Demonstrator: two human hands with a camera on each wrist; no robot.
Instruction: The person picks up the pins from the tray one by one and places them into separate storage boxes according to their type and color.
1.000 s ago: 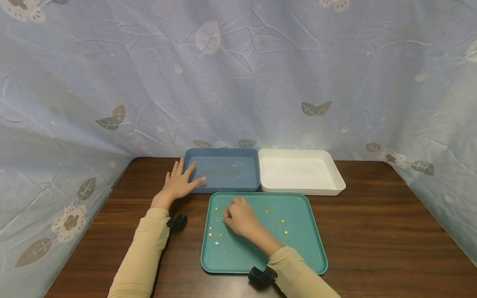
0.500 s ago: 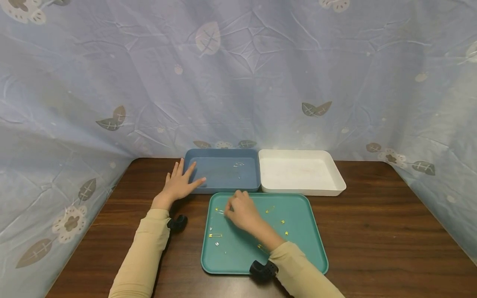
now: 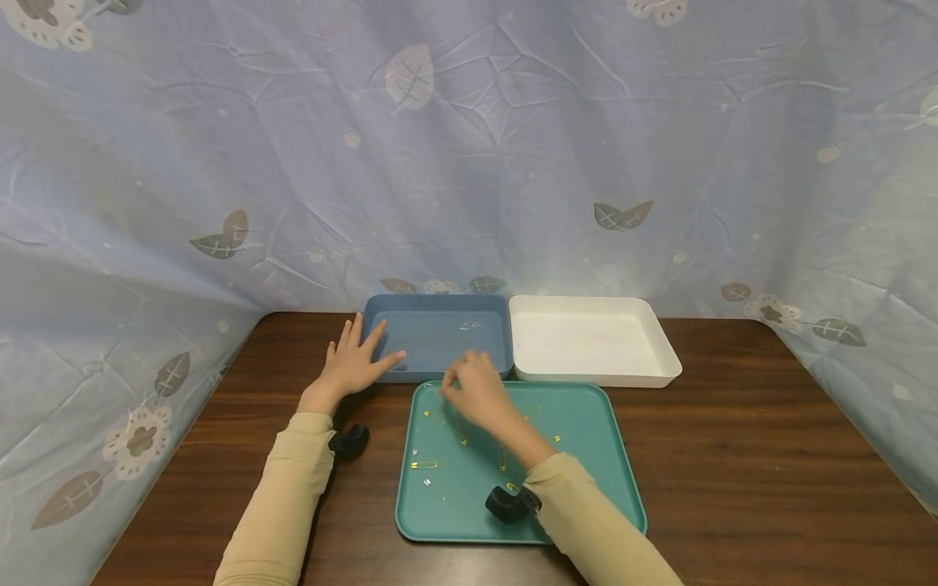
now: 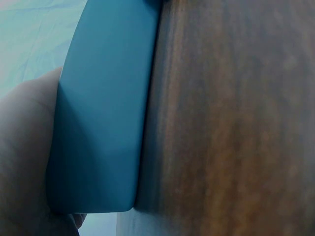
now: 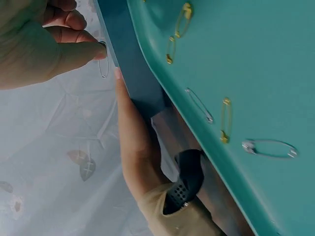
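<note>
My right hand [image 3: 476, 392] is raised over the far edge of the green tray [image 3: 586, 505], close to the blue tray's front wall. Between thumb and forefinger it pinches a silver safety pin [image 5: 104, 69], which hangs down in the right wrist view. My left hand [image 3: 348, 366] rests with spread fingers on the left end of the blue tray [image 3: 421, 334], its thumb over the front rim. On the green tray lie several gold safety pins [image 5: 225, 120] and silver safety pins [image 5: 269, 148]. A few silver pins [image 3: 470, 325] lie inside the blue tray.
A white tray [image 3: 593, 340] stands right of the blue one, behind the green tray. All three sit on a dark wooden table [image 3: 747, 439]. A patterned cloth [image 3: 542, 163] hangs behind the table. Each wrist wears a black camera band [image 3: 350, 441].
My right hand has lifted the silver safety pin from the green tray's left part and moved away from me, toward the blue tray. The left hand has stayed in place.
</note>
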